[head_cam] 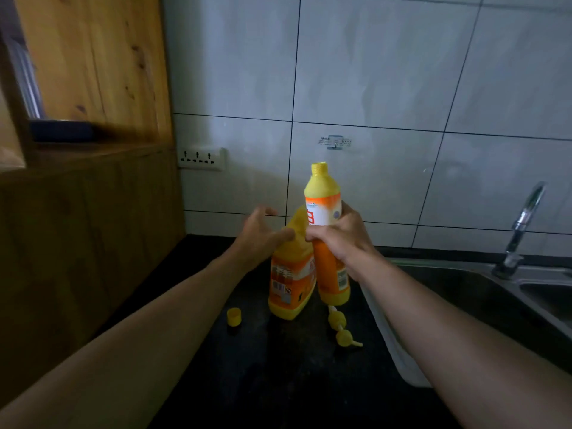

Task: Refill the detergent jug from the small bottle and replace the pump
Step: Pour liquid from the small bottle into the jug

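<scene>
Now the right grip (339, 239) is curling round the small bottle (323, 196), uncapped and upright just beside the jug (288, 280) on the desk (278, 382); the left grip (260, 236), fingers spread, is hovering at the jug's shoulder. Steadying the jug before tipping slowly looks wise.

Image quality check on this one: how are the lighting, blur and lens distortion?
Head view: dim overall, the black countertop loses detail; the wooden cabinet and left hand are motion-smeared, the small yellow-and-orange plastic bottle in the right hand fairly sharp; the wide-angle lens slants the grout lines of the white tiled wall; the chrome tap shows a small glint.
</scene>
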